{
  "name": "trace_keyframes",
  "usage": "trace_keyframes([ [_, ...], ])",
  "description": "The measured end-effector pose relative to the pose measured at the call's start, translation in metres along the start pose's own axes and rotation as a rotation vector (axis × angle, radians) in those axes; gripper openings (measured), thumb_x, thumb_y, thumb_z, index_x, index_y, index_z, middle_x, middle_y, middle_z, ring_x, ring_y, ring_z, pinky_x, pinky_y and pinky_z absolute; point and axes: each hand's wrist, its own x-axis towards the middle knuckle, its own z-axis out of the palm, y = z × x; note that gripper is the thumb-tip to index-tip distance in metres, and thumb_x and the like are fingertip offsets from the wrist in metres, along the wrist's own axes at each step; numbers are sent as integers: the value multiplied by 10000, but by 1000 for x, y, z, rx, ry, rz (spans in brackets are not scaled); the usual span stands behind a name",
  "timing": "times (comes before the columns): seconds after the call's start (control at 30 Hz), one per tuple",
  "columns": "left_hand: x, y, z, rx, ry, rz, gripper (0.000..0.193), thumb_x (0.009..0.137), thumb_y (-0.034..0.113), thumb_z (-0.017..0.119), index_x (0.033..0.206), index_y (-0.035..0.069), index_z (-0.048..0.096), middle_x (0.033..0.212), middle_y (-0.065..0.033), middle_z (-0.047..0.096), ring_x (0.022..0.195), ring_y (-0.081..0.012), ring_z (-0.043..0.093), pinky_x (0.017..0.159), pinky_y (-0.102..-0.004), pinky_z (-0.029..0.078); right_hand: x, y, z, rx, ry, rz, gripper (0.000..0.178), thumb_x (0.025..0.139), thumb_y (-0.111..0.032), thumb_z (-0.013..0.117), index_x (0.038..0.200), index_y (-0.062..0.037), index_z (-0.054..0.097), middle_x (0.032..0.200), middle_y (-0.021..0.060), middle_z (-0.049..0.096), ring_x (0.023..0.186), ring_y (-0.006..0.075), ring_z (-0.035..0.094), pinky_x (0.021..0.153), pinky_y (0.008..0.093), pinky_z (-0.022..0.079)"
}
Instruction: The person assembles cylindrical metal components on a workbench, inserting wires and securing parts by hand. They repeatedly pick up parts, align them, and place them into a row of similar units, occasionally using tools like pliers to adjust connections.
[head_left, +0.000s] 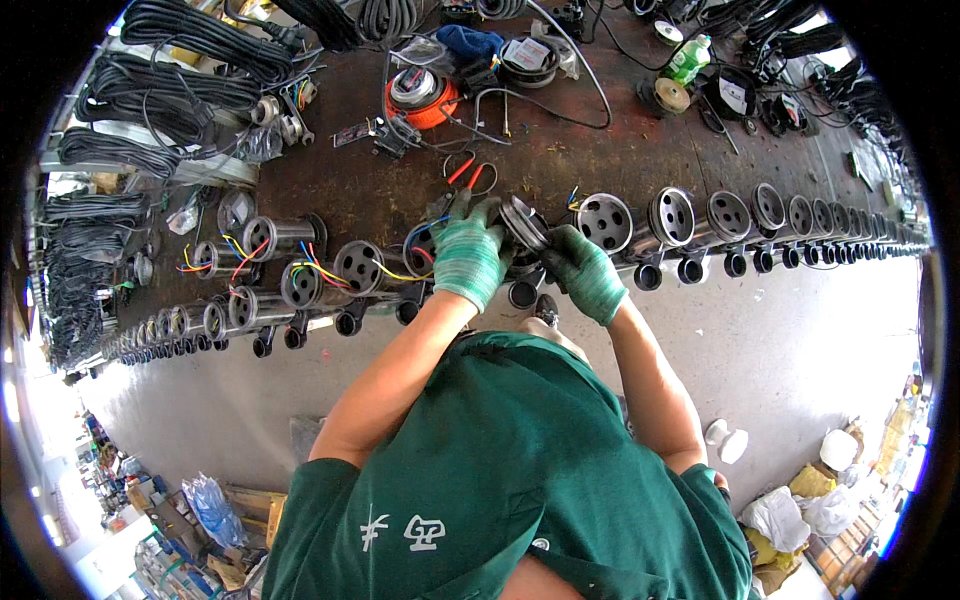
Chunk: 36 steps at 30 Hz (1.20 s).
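A dark, round metal cap [524, 224] stands tilted between my hands above the row of housings. My right hand [590, 278], in a green glove, grips its right edge. My left hand [468, 258], gloved too, is closed beside the cap's left edge; what its fingers hold is hidden. Just beyond the left fingertips lie red-handled pliers [462, 170], their jaws partly hidden. To the left, a cylindrical housing [358, 266] has a yellow wire coming out of its holed end. Right of my hands, another round housing [604, 222] shows a face with several holes.
Housings line the bench's near edge on both sides. Farther back are an orange reel [420, 100], a blue cloth [468, 44], a green bottle [688, 60] and coiled black cables [160, 90]. A white stool-like object [726, 440] stands on the floor.
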Motion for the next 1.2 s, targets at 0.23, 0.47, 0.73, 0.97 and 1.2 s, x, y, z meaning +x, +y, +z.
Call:
trace_keyframes([
  [0.23,5,5,-13,-71,-18,-37,354,727,304,861,1049,163,827,1491,-67,586,1488,-394,402,1182,-623,315,0,-1,2,20,35,-89,262,977,-44,679,1236,-29,645,1067,154,733,954,247,695,857,372,546],
  [0.47,-9,-11,-22,-125,24,-70,399,689,180,856,1085,153,819,1385,-94,662,1389,-418,503,1178,-502,421,-4,7,9,-67,111,-302,213,927,24,695,1137,-8,679,1059,170,692,963,321,679,871,389,541],
  [0.73,2,-4,-30,22,-101,-34,397,714,314,897,1050,117,824,1537,-84,554,1479,-445,393,1207,-510,399,-4,5,3,67,53,-224,252,928,39,691,1171,-24,679,1058,134,722,955,225,688,855,358,554],
  [0.97,11,0,-5,18,-120,-57,455,748,342,885,1166,178,808,1536,-72,564,1492,-472,358,1257,-517,331,-2,-5,0,40,4,-141,271,974,-17,679,1242,-52,659,1049,96,735,935,146,646,852,334,549],
  [1.2,-6,-13,-26,-61,-112,31,222,800,241,847,1005,155,842,1486,-104,601,1478,-455,403,1239,-528,336,-1,2,-3,61,17,-128,252,975,-15,679,1223,-38,646,1044,105,726,934,143,637,841,330,542],
])
